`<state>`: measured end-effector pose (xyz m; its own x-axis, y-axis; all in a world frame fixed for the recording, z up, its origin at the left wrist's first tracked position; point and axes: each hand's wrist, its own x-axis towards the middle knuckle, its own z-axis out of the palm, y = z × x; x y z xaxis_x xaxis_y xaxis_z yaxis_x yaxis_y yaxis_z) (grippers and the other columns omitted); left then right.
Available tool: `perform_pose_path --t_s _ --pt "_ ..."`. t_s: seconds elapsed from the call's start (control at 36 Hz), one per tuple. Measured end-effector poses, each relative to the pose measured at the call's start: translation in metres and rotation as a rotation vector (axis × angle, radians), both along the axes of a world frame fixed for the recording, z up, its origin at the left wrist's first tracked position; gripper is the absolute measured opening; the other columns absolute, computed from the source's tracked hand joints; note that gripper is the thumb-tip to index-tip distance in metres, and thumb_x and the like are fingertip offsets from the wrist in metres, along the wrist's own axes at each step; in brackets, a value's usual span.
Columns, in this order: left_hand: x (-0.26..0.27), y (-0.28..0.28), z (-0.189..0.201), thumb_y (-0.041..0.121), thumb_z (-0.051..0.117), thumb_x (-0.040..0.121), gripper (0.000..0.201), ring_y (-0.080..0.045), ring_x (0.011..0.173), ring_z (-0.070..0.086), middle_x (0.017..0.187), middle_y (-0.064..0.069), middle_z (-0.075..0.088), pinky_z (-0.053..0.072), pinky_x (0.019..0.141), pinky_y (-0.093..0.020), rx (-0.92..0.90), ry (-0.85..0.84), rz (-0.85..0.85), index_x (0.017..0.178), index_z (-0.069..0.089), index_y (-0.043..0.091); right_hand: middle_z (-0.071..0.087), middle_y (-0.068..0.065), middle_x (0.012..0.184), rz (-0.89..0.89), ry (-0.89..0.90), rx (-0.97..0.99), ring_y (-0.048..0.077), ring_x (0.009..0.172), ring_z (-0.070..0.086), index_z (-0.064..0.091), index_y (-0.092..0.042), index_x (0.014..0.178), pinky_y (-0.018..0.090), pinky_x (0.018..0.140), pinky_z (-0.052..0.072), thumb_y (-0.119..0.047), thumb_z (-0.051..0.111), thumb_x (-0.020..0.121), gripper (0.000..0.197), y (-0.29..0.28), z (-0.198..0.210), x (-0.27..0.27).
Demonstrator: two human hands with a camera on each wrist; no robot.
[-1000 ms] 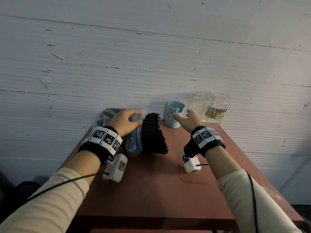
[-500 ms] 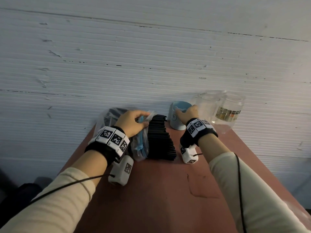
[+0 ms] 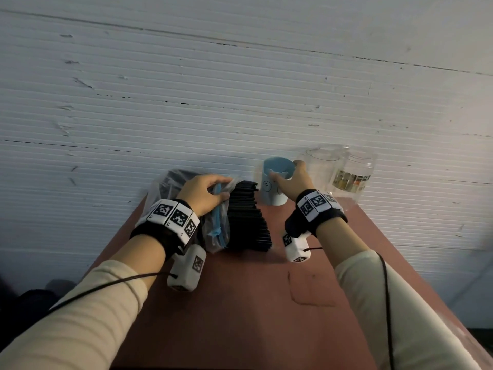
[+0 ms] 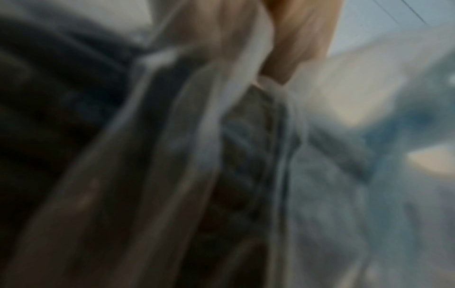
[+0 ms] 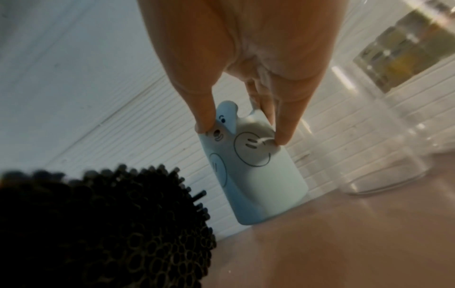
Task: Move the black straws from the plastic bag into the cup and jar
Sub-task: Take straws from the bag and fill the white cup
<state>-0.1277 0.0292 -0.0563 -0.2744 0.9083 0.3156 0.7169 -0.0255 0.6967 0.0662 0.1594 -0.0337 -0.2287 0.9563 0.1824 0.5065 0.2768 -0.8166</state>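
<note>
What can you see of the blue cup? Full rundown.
The cup is pale blue, matte, looks like plastic or ceramic, with a cartoon animal face: raised ear shapes at the rim, line-drawn eyes, nose and round cheeks. It stands upright and open-topped on the table near the wall, between the straws and a clear jar. No straws show inside. The right hand grips its rim, thumb on the front, fingers at the far side.
</note>
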Motion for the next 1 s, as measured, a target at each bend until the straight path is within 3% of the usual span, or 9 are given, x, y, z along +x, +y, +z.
perform_pose_path --t_s 0.11,0.25,0.42,0.56,0.64,0.72,0.81,0.92,1.0 --pt "0.002 -0.006 0.0 0.019 0.072 0.086 0.043 -0.016 0.127 0.053 0.134 0.001 0.06 0.04 0.109 -0.033 -0.005 0.001 -0.011 0.128 0.063 0.021 0.05 0.008 0.132 0.029 0.0 0.013 0.021 0.102 0.053 0.027 -0.008 0.143 0.03 0.081 0.045 -0.039 0.068 0.086 0.076 -0.02 0.005 0.027" --pt "0.002 -0.016 -0.002 0.02 0.073 0.086 0.045 -0.017 0.127 0.054 0.136 0.0 0.059 0.041 0.109 -0.035 -0.024 -0.004 -0.006 0.129 0.062 0.023 0.05 0.008 0.134 0.018 -0.068 -0.012 0.023 0.116 0.053 0.031 -0.007 0.141 0.031 0.088 0.046 -0.043 0.071 0.082 0.08 -0.037 0.003 0.067" --pt "0.012 -0.035 0.0 0.019 0.072 0.086 0.044 -0.019 0.129 0.053 0.137 -0.002 0.058 0.041 0.109 -0.036 -0.051 0.003 0.011 0.129 0.061 0.021 0.057 0.011 0.125 -0.036 -0.137 -0.058 0.022 0.105 0.058 0.038 -0.005 0.132 0.032 0.082 0.05 -0.042 0.076 0.077 0.077 -0.053 0.001 0.112" --pt "0.02 -0.051 0.003 0.019 0.07 0.087 0.045 -0.018 0.129 0.053 0.137 -0.003 0.058 0.04 0.11 -0.034 -0.064 0.006 0.019 0.131 0.06 0.022 0.057 0.014 0.125 -0.075 -0.195 -0.087 0.027 0.108 0.06 0.033 -0.004 0.136 0.043 0.09 0.053 -0.049 0.077 0.073 0.089 -0.064 0.005 0.13" --pt "0.023 -0.06 0.006 0.019 0.07 0.088 0.044 -0.019 0.13 0.052 0.138 -0.004 0.058 0.039 0.11 -0.033 -0.07 -0.001 0.024 0.131 0.06 0.022 0.059 0.013 0.12 -0.08 -0.24 -0.108 0.027 0.105 0.061 0.037 -0.003 0.129 0.044 0.09 0.053 -0.049 0.075 0.075 0.08 -0.07 0.006 0.132" --pt "0.026 -0.068 0.009 0.016 0.069 0.089 0.043 -0.019 0.13 0.051 0.137 -0.006 0.058 0.039 0.106 -0.028 -0.062 -0.007 0.022 0.131 0.06 0.019 0.055 0.015 0.127 -0.085 -0.282 -0.116 0.029 0.112 0.057 0.034 -0.002 0.134 0.044 0.094 0.05 -0.05 0.072 0.078 0.083 -0.079 0.008 0.132" --pt "0.027 -0.075 0.011 0.014 0.069 0.089 0.043 -0.018 0.13 0.052 0.137 -0.005 0.058 0.039 0.107 -0.027 -0.048 -0.021 0.025 0.131 0.06 0.018 0.038 0.019 0.145 -0.084 -0.312 -0.035 0.033 0.13 0.042 0.018 0.0 0.148 0.042 0.104 0.042 -0.047 0.07 0.082 0.096 -0.091 0.011 0.127" --pt "0.028 -0.08 0.017 0.014 0.068 0.089 0.045 -0.018 0.126 0.054 0.135 -0.006 0.06 0.041 0.108 -0.032 -0.039 -0.002 0.03 0.133 0.059 0.018 0.029 0.014 0.15 -0.018 -0.269 0.276 0.028 0.137 0.032 0.027 -0.007 0.146 0.041 0.111 0.031 -0.04 0.062 0.089 0.075 -0.118 0.02 0.107" --pt "0.028 -0.081 0.022 0.014 0.068 0.088 0.044 -0.018 0.126 0.055 0.134 -0.004 0.06 0.041 0.108 -0.031 -0.031 0.021 0.037 0.132 0.06 0.016 0.043 0.007 0.142 0.146 -0.199 0.333 0.022 0.129 0.044 0.043 -0.016 0.139 0.036 0.105 0.037 -0.039 0.058 0.092 0.054 -0.138 0.026 0.081"
